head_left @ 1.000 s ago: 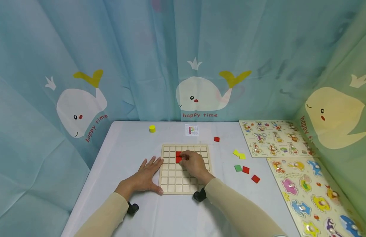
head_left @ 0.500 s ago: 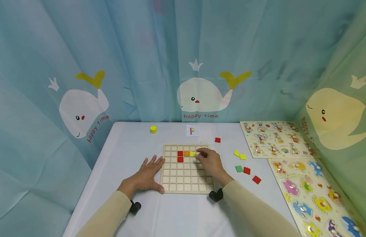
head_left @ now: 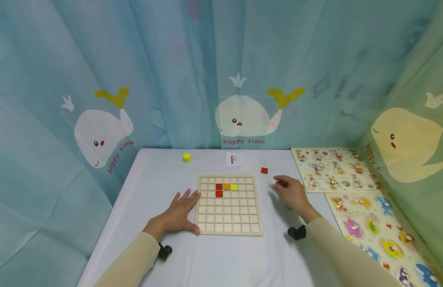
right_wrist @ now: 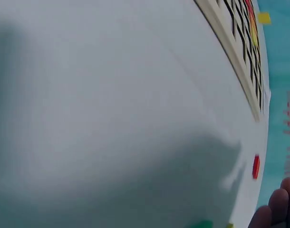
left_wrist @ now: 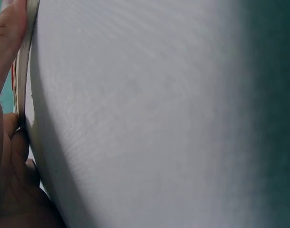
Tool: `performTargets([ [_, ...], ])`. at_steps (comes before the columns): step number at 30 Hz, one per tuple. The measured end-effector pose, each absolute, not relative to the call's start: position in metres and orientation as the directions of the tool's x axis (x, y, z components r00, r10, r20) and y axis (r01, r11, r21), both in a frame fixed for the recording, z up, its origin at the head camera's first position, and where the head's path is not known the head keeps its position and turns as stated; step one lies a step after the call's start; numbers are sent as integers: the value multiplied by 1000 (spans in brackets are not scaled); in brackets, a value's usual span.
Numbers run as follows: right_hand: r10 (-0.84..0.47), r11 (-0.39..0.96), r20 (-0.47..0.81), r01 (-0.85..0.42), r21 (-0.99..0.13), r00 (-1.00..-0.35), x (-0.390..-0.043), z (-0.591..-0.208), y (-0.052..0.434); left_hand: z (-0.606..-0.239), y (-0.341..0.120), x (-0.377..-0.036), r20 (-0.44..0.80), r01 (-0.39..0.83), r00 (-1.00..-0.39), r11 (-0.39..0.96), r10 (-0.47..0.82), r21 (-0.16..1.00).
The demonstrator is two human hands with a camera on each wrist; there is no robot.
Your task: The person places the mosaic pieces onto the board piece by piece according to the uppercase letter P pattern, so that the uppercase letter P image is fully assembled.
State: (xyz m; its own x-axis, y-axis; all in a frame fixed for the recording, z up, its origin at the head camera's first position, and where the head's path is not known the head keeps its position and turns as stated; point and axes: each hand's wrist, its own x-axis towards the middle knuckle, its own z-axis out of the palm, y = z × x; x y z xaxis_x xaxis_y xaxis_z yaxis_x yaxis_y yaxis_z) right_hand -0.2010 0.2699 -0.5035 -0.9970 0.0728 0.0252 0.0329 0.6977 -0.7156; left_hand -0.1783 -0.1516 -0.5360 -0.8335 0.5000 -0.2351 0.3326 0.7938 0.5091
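Wooden grid board [head_left: 228, 211] lies on the white table [head_left: 164, 175]; at its left edge the left hand [head_left: 178, 213] rests spread, fingertips and thumb touching the rim, grip released; in it sit two red tiles [head_left: 219, 193], an orange tile [head_left: 226, 186] and a yellow tile [head_left: 234, 187]; beside its upper right corner lies a loose red tile [head_left: 264, 170]; farther right hovers the right hand [head_left: 292, 195], fingers loosely bent, released.

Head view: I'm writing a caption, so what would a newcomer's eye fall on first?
Probably the whales printed on the curtain behind the table. Next, the red, orange and yellow tiles on the wooden board, between the left hand at its left edge and the right hand.
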Motion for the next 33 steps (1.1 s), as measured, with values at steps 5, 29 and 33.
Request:
performTargets([
  [5, 39, 671, -17, 39, -741, -999, -234, -501, 283, -538, -151, -182, -241, 333, -833, 799, 499, 501],
  [29, -35, 783, -142, 61, -619, -989, -284, -523, 267, -538, -154, -177, -240, 312, -846, 808, 475, 500],
  [33, -68, 794, -113, 14, -608, -991, -280, -524, 269, -539, -153, -178, -239, 315, -846, 807, 478, 499],
])
